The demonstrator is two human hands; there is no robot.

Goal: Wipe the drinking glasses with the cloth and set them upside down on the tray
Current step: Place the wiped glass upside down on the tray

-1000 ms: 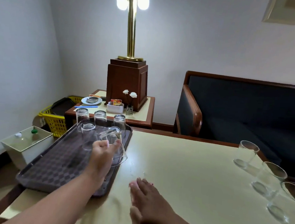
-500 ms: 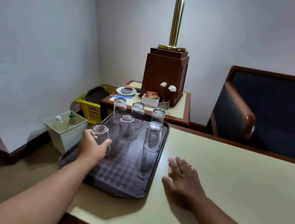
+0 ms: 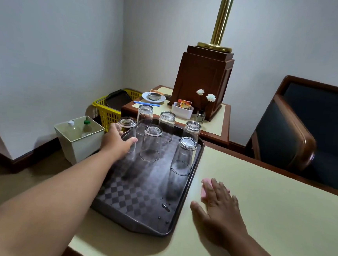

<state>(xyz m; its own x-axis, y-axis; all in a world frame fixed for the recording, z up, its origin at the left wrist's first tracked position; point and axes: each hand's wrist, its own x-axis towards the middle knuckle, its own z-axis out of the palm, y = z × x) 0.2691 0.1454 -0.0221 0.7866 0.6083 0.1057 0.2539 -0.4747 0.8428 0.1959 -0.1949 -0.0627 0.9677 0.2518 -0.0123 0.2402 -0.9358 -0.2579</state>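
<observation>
A dark checkered tray (image 3: 137,198) lies on the cream table's left end with several clear glasses standing upside down at its far half. My left hand (image 3: 116,141) grips the far-left glass (image 3: 127,128), upside down at the tray's left rim. Other upturned glasses stand beside it: one in the middle (image 3: 151,142), one at the right (image 3: 184,155). My right hand (image 3: 218,205) rests flat on the table right of the tray, fingers straight, covering most of a pink cloth (image 3: 205,189).
Beyond the tray is a side table (image 3: 215,119) with a lamp base, a plate, a card holder and small flowers. A yellow basket (image 3: 108,110) and a white bin (image 3: 79,138) stand on the floor at left. A dark armchair (image 3: 298,135) is at the right.
My left hand carried the glass from the tray's middle to its far-left part and set it upside down there. My view swung left, so the upright glasses at the right left the frame.
</observation>
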